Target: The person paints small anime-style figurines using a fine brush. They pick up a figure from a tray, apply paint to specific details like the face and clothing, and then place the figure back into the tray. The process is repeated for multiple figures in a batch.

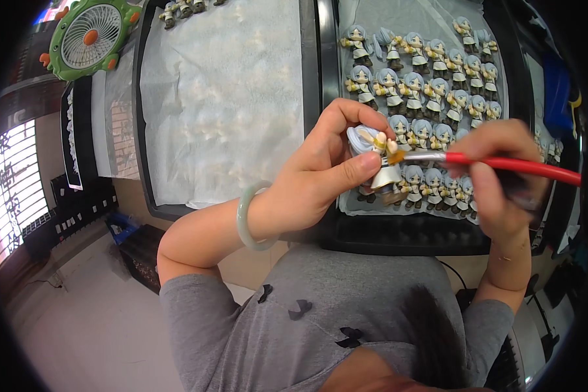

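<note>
Between the thumb and fingers of my left hand (pixel 320 157) is a small figurine (pixel 384 171) with pale blue hair and a white outfit, tilted to one side. My right hand (pixel 503 173), a little blurred, is closed round a paintbrush (pixel 529 166) with a red handle, a silver ferrule and tan bristles. The bristle tip meets the figurine's front near its small hands. Beneath both hands, rows of similar figurines (pixel 414 88) lie on a paper-lined black tray (pixel 411 235); my hands cover part of the lower rows.
To the left lies a second black tray lined with white paper (pixel 222 104), with several figurines (pixel 183 8) at its far edge. A green fan (pixel 90 36) stands at the far left. Something blue (pixel 558 98) sits beyond the right tray. Dark bins (pixel 140 255) stand low on the left.
</note>
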Tool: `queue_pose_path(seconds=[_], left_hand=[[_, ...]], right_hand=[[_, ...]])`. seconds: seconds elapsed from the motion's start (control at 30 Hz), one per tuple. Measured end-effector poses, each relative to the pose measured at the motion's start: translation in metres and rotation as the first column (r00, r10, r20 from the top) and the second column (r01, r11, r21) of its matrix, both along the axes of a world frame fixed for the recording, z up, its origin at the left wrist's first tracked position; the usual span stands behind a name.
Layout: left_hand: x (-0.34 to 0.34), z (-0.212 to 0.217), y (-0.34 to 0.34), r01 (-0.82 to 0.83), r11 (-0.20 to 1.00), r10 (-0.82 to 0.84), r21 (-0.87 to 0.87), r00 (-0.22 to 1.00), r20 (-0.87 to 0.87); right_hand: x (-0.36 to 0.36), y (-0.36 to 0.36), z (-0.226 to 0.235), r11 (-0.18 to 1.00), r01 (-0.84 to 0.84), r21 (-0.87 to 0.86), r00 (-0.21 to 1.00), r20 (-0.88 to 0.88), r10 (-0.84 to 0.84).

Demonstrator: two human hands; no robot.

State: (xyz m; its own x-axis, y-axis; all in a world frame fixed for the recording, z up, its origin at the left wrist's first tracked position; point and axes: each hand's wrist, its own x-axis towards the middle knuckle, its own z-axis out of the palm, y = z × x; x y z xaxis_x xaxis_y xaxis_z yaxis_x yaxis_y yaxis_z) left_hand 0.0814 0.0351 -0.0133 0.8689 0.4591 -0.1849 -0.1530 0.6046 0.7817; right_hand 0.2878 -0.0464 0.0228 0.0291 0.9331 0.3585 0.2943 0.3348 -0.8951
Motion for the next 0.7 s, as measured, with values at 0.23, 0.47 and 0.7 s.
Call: queue_pose_path(seconds=[0.23, 0.47, 0.7], left_hand=[[0.002, -0.001, 0.001, -0.024, 0.999, 0.027, 0.034, 0.996, -0.080], [0.000, 0.016, 0.003, 0.046, 0.994, -0.040, 0.097, 0.997, -0.068], [0.002, 0.018, -0.001, 0.008, 0.993, -0.002, 0.115, 0.999, -0.054]], right_hand=[[-0.011, 0.004, -0.002, 0.997, 0.064, -0.046, 0.993, 0.104, -0.059], [0.016, 0.013, -0.042, 0.850, 0.065, -0.523, 0.684, 0.644, 0.343], [0.004, 0.013, -0.004, 0.937, -0.008, -0.351, 0.943, 0.309, 0.123]])
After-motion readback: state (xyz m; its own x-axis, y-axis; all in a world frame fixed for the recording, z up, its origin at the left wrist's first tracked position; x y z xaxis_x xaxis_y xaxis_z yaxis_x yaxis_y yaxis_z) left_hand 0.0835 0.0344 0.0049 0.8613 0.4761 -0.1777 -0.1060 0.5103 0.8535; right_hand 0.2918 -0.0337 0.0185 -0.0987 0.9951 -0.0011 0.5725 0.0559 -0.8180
